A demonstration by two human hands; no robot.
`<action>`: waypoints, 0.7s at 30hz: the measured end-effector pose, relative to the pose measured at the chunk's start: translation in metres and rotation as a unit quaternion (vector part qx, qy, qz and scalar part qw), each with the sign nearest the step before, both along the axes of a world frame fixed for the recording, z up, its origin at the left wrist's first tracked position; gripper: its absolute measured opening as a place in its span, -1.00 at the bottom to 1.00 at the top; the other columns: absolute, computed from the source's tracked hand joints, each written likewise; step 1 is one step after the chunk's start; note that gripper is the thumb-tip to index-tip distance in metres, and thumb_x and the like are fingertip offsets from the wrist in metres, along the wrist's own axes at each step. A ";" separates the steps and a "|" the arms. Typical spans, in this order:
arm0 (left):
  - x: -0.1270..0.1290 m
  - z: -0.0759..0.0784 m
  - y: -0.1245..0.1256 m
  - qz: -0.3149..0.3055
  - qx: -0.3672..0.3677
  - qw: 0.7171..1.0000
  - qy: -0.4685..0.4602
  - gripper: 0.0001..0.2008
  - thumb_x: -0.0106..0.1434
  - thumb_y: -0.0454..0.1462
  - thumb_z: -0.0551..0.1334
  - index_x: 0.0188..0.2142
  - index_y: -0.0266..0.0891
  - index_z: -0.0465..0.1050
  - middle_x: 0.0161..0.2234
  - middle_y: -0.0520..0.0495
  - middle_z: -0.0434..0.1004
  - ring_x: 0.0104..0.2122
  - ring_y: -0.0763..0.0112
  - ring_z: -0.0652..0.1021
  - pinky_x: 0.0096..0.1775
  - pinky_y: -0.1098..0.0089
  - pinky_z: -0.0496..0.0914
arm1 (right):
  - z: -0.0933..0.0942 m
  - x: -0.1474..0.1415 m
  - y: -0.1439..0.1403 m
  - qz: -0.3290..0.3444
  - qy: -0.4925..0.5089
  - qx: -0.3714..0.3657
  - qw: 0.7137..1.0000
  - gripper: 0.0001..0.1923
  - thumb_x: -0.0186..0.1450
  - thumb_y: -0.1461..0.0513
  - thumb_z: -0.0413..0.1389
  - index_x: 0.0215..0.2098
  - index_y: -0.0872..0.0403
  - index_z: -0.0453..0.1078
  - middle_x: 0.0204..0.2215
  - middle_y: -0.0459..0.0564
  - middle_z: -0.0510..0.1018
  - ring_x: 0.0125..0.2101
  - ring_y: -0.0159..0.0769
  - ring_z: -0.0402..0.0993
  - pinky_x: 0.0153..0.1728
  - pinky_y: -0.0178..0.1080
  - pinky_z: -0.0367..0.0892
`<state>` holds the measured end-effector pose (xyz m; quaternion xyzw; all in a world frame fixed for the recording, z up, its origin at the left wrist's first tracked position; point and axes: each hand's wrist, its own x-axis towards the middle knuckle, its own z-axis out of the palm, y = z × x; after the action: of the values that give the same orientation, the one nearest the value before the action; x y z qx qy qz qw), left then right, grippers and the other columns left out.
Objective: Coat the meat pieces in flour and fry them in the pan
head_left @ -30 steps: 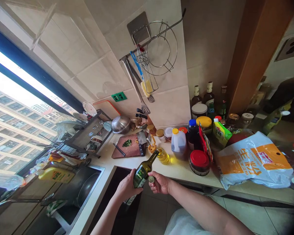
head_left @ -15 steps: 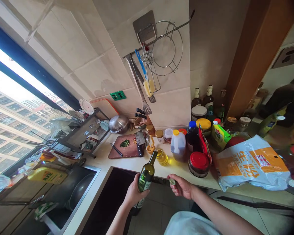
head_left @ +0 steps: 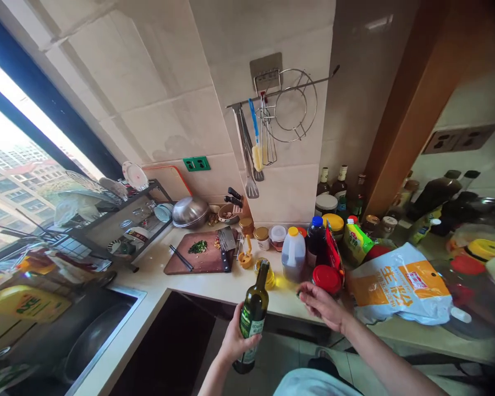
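Observation:
My left hand (head_left: 240,340) is wrapped round a dark green glass bottle (head_left: 256,308) with a green and white label. The bottle stands nearly upright in front of the counter edge, and its mouth looks uncapped. To the right, my right hand (head_left: 320,307) is closed with its fingertips together. A small bottle cap (head_left: 299,293) is pinched there, mostly hidden by the fingers. Behind the bottle neck sits a glass jar of yellow oil (head_left: 269,278), partly covered. A plastic jug with a yellow lid (head_left: 293,256) stands beside that jar.
A chopping board (head_left: 202,264) carries chopped greens, a cleaver (head_left: 226,245) and black chopsticks (head_left: 181,258). On the right are a red-lidded jar (head_left: 327,280) and a large white and orange bag (head_left: 400,286). The sink (head_left: 103,330) lies at left; utensils hang on the wall.
The view has shifted. My right hand has moved up toward the counter and turned, so the cap is now mostly hidden. The bottle stays in my left hand and stands more upright.

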<state>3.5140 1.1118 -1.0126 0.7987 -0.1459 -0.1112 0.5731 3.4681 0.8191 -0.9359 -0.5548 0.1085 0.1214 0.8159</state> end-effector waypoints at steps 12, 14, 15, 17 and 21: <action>-0.032 0.038 -0.009 -0.253 -0.129 0.957 0.065 0.06 -0.22 0.05 0.45 0.23 -0.23 0.12 0.13 -0.33 0.36 0.13 -0.16 0.34 0.18 0.04 0.15 | 0.157 -0.009 -0.025 0.195 -0.280 -0.410 0.846 -0.62 0.12 0.27 0.24 -0.06 0.03 0.50 -0.16 -0.03 0.50 -0.17 -0.28 0.42 -0.13 -0.23 0.33; -0.032 0.041 -0.014 -0.293 -0.140 0.942 0.084 0.06 -0.25 0.05 0.46 0.22 -0.20 0.17 0.13 -0.31 0.36 0.13 -0.17 0.34 0.17 0.05 0.14 | 0.171 -0.024 -0.029 0.211 -0.277 -0.471 0.810 -0.61 0.11 0.32 0.23 -0.06 0.04 0.51 -0.16 -0.02 0.51 -0.17 -0.28 0.44 -0.15 -0.26 0.34; -0.032 0.043 -0.018 -0.309 -0.147 0.935 0.093 0.06 -0.27 0.05 0.47 0.22 -0.19 0.18 0.13 -0.29 0.36 0.13 -0.17 0.34 0.17 0.05 0.14 | 0.178 -0.031 -0.031 0.216 -0.272 -0.490 0.799 -0.60 0.11 0.34 0.22 -0.06 0.05 0.51 -0.16 -0.01 0.52 -0.17 -0.28 0.45 -0.16 -0.27 0.34; -0.032 0.048 -0.029 -0.342 -0.157 0.921 0.104 0.08 -0.30 0.05 0.49 0.22 -0.17 0.20 0.11 -0.28 0.38 0.11 -0.18 0.36 0.17 0.04 0.14 | 0.189 -0.043 -0.036 0.219 -0.264 -0.515 0.785 -0.60 0.12 0.36 0.21 -0.06 0.05 0.51 -0.15 -0.01 0.53 -0.17 -0.30 0.46 -0.17 -0.29 0.35; -0.033 0.061 -0.059 -0.394 -0.173 0.896 0.113 0.11 -0.34 0.07 0.50 0.22 -0.16 0.22 0.17 -0.27 0.32 0.17 -0.25 0.28 0.18 0.02 0.12 | 0.205 -0.065 -0.051 0.212 -0.247 -0.542 0.775 -0.63 0.16 0.35 0.21 -0.05 0.07 0.51 -0.18 0.00 0.55 -0.22 -0.32 0.47 -0.18 -0.31 0.34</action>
<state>3.4809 1.0528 -0.9518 0.5461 -0.3999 -0.3903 0.6242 3.4036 0.7679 -0.7306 -0.9248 -0.1696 0.0714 0.3329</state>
